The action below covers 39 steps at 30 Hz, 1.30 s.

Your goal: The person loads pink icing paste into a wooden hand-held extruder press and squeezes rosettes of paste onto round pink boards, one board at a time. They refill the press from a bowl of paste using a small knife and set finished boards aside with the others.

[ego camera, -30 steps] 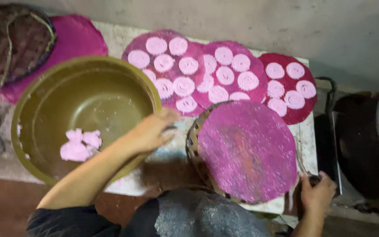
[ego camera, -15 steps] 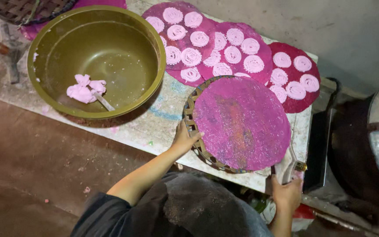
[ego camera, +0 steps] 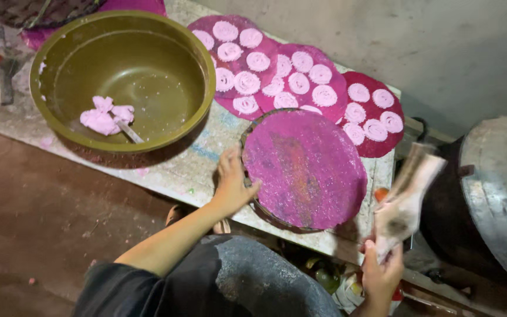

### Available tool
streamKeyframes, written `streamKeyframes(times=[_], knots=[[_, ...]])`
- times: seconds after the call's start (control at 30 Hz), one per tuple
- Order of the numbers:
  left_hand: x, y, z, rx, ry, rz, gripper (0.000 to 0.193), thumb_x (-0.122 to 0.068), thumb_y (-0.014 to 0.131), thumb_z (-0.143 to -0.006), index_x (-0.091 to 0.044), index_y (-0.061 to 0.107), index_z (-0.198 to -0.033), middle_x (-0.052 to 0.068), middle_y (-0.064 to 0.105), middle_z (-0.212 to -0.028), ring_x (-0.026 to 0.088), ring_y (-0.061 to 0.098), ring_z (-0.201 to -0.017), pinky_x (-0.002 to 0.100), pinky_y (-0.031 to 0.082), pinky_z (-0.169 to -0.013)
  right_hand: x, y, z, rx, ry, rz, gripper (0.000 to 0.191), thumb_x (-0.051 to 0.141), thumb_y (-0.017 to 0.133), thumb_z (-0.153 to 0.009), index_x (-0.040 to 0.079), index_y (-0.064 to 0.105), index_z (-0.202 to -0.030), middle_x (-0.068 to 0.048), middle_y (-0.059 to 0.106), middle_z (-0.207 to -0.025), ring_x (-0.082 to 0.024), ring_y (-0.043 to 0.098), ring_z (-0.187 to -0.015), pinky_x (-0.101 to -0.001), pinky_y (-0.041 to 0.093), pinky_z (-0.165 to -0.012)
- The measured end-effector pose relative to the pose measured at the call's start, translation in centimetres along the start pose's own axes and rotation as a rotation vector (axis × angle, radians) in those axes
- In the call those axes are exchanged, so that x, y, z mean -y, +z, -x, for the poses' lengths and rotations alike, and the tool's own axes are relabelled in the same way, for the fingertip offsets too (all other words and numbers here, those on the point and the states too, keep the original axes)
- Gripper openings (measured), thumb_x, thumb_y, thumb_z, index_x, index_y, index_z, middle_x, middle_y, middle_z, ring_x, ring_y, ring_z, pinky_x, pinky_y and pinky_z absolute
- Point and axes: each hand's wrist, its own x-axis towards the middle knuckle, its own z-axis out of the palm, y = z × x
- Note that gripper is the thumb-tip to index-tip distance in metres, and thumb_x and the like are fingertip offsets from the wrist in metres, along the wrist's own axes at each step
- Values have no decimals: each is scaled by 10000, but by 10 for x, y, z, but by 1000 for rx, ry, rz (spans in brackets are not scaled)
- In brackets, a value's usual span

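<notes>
A person's left hand [ego camera: 233,182] rests on the near-left rim of a round woven tray [ego camera: 253,202] whose top is covered by a magenta cloth [ego camera: 305,167], fingers curled over the edge where cloth meets basketwork — the tray sits on a worn, paint-flecked bench [ego camera: 177,170], near its front edge. The right hand [ego camera: 381,275], low at the frame's right, has its grip closed around the lower end of a pale, smudged rag [ego camera: 406,196] that stands up blurred beside the tray. Behind the tray lie three more magenta-covered rounds [ego camera: 377,147] overlapping one another, each dotted with pink coiled dough spirals [ego camera: 246,82]. To the left on the bench stands a large olive-green basin [ego camera: 124,82] holding a lump of pink dough [ego camera: 104,117] with a thin utensil [ego camera: 129,132] touching it. At far right — off the bench — a big grey metal lid [ego camera: 500,194] leans over a dark vessel.
</notes>
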Motion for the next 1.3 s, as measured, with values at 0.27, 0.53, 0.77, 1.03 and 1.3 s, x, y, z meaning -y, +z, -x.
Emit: streamKeyframes(times=[0.27, 0.53, 0.77, 1.03, 1.3], knots=[[-18, -123, -49, 1121, 452, 557, 387, -73, 721, -816, -11, 587, -1174, 156, 629, -968, 293, 603, -933, 408, 507, -847, 154, 164, 3, 903, -698, 381, 633, 368, 716, -849, -40, 588, -1315, -160, 705, -959, -329, 708, -857, -410, 547, -750], [54, -300, -85, 1165, 516, -103, 234, -301, 690, -860, -170, 582, -1020, 98, 653, -696, 319, 693, -636, 451, 530, -578, 269, 343, -17, 1311, -1294, 412, 447, 460, 650, -903, 27, 654, -1011, -118, 610, -805, -341, 626, -735, -445, 458, -617], [139, -362, -105, 1081, 376, -297, 194, -318, 574, -971, -231, 637, -1133, 112, 701, -756, 305, 713, -664, 455, 563, -611, 263, 405, 28, 1669, -495, -110, 538, 518, 501, -1094, 11, 581, -936, -129, 585, -803, -326, 644, -753, -429, 468, -681], [340, -391, -151, 983, -388, 607, 402, -161, 703, -846, 13, 703, -1209, 166, 773, -1090, 272, 747, -976, 396, 615, -838, 269, 401, -24, 868, -1394, 699, 301, 424, 701, -881, 123, 690, -904, -20, 566, -672, -172, 579, -581, -365, 447, -489], [297, -289, -123, 1034, -742, 1267, 274, -55, 660, -892, 60, 692, -1139, 169, 707, -1010, 215, 674, -805, 359, 569, -720, 305, 463, -52, 588, -1430, 744, 513, 146, 798, -759, 100, 652, -1249, -125, 620, -1105, -242, 622, -1025, -417, 491, -880]])
